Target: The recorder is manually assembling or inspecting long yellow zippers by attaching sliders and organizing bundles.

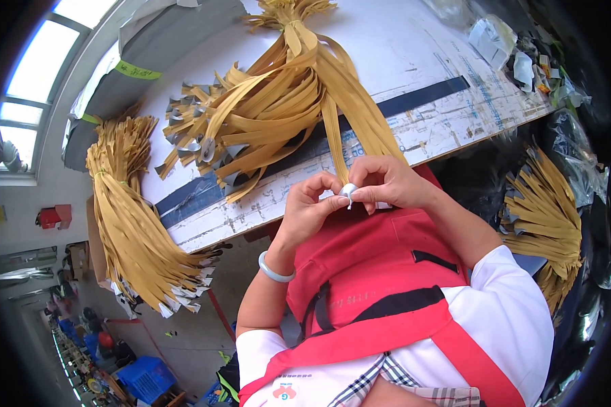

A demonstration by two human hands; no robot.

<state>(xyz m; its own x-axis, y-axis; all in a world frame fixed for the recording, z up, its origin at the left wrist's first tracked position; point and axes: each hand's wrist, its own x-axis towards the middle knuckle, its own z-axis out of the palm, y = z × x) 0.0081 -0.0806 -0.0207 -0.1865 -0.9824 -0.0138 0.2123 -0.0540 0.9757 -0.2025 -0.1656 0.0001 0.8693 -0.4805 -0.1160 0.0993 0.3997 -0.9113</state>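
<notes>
Close to the front of my red apron, both hands pinch the pale end (348, 190) of a flat tan strip (335, 139). My left hand (313, 205), with a light bangle on its wrist, has thumb and forefinger closed on one side of that end. On the other side, my right hand (390, 184) is closed on it too, fingers bent. From there the tan strips run up to a large tied bundle (271, 95) spread over the white table, many with grey ends. What lies inside the two pinches is partly hidden by my fingers.
A second tied bundle (119, 203) hangs over the table's left edge. More tan strips (546, 224) lie at the right, beside clear plastic. A dark blue strip (424, 97) crosses the worn white table (414, 47). Grey sheets (176, 44) stand at the back left; a blue crate (146, 378) is below.
</notes>
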